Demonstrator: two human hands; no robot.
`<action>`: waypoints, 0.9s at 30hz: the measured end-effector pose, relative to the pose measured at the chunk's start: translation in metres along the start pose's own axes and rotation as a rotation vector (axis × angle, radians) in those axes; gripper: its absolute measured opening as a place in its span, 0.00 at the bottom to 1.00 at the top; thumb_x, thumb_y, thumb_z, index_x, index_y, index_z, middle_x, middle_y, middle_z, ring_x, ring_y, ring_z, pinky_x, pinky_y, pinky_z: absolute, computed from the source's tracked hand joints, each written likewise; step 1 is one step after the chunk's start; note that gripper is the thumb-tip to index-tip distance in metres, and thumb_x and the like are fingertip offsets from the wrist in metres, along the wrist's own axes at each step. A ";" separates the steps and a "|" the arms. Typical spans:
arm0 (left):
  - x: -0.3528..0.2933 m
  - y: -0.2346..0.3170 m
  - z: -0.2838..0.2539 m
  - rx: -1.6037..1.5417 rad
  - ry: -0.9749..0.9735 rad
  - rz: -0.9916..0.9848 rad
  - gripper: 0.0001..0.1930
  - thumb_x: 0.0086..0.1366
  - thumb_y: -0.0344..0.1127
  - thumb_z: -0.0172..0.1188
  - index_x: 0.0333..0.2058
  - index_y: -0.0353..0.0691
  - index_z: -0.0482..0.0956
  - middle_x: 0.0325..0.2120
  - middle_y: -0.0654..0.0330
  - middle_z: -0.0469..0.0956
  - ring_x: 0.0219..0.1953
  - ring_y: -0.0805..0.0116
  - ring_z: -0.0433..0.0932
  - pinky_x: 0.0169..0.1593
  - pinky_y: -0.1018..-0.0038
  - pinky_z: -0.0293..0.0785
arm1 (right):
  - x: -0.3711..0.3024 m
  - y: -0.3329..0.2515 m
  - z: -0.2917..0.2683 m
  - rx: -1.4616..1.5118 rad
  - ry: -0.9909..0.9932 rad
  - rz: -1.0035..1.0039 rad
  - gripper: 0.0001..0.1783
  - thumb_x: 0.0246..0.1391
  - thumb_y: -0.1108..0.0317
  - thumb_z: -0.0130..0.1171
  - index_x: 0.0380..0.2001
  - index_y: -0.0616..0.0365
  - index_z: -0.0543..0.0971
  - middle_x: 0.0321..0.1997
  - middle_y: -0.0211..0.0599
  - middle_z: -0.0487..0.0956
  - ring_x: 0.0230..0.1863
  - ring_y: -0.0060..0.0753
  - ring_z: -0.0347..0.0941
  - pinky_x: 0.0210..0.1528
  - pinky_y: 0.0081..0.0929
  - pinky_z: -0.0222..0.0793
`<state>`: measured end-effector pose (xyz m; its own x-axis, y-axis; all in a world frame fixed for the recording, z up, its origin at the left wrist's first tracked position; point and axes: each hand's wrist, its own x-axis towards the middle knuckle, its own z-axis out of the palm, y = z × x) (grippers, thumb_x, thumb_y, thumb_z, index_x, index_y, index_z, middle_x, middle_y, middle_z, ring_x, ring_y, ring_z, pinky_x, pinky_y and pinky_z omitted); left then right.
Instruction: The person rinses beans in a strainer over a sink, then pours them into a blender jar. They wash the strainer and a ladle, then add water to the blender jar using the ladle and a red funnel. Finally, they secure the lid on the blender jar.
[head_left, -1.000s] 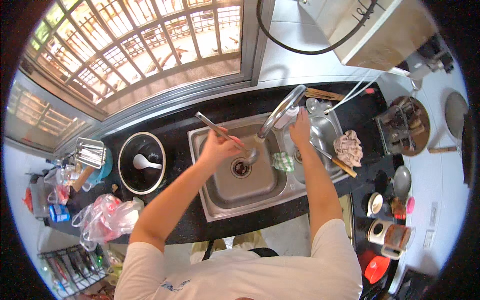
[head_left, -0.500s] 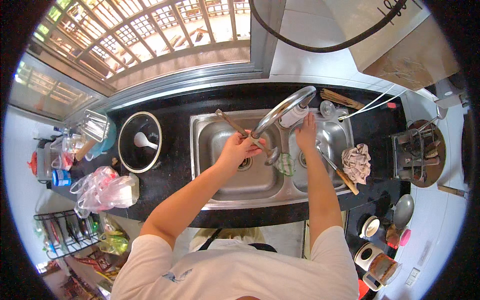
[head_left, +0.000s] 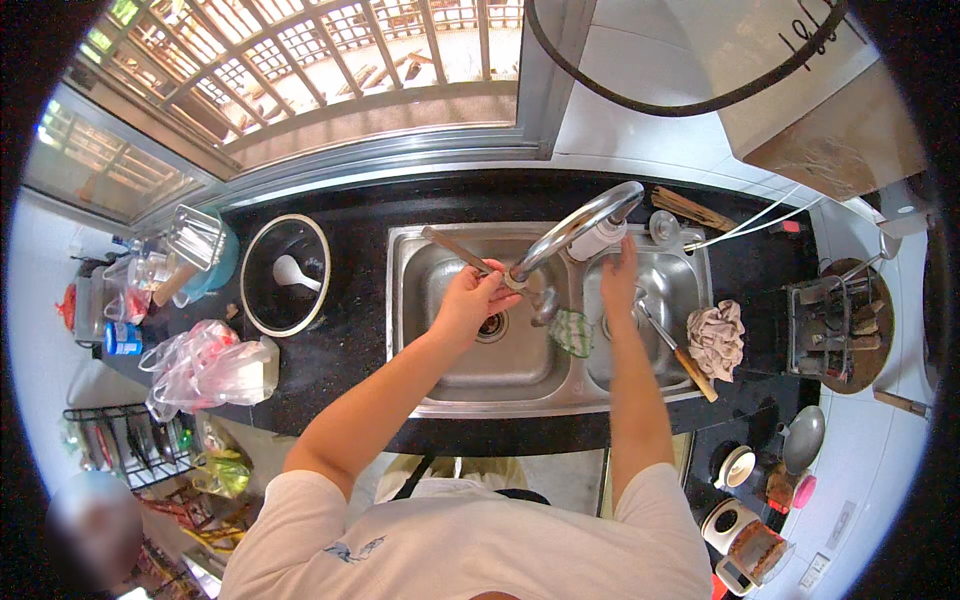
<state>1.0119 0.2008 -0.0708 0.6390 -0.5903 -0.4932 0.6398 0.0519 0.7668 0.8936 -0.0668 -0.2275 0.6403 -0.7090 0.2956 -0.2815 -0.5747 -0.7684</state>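
- The left hand [head_left: 478, 302] grasps a metal ladle [head_left: 455, 247] over the sink's [head_left: 480, 390] left basin; its handle points to 10 o'clock, its head to 4.
- The tap's [head_left: 572, 228] spout ends just beside those fingers, at 2 o'clock.
- The right hand [head_left: 620, 275] is over the right basin, a white bottle [head_left: 598, 241] near it at 11 o'clock; I cannot tell whether it grips anything.
- A green-checked cloth [head_left: 572, 334] lies between the basins, at 4 o'clock from the left hand.
- On the tabletop [head_left: 355, 290], at 9 o'clock from the left hand, a black bowl [head_left: 285, 312] holds a white spoon [head_left: 293, 272].
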 end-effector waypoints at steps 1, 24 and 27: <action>-0.002 0.002 -0.001 -0.007 0.021 0.001 0.07 0.68 0.30 0.48 0.44 0.38 0.66 0.39 0.53 0.74 0.43 0.59 0.79 0.47 0.67 0.80 | -0.015 -0.013 0.004 0.091 0.052 0.115 0.26 0.59 0.67 0.50 0.59 0.64 0.62 0.63 0.45 0.63 0.63 0.42 0.60 0.63 0.35 0.57; 0.006 -0.031 -0.017 -0.209 0.005 -0.351 0.14 0.68 0.45 0.51 0.41 0.39 0.69 0.33 0.61 0.70 0.41 0.64 0.74 0.38 0.70 0.75 | -0.054 -0.180 0.050 0.476 -0.046 0.358 0.19 0.65 0.60 0.45 0.28 0.65 0.76 0.28 0.36 0.77 0.34 0.29 0.71 0.40 0.29 0.66; 0.017 -0.035 -0.009 -0.209 0.022 -0.250 0.14 0.69 0.42 0.49 0.44 0.37 0.68 0.36 0.57 0.71 0.43 0.58 0.76 0.46 0.63 0.79 | -0.043 -0.130 0.052 0.649 0.156 0.413 0.13 0.63 0.63 0.48 0.36 0.62 0.74 0.31 0.30 0.74 0.33 0.26 0.70 0.40 0.26 0.67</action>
<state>1.0039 0.1962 -0.1091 0.4583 -0.5884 -0.6661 0.8507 0.0733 0.5206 0.9397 0.0594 -0.1701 0.4531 -0.8902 -0.0474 0.0297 0.0682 -0.9972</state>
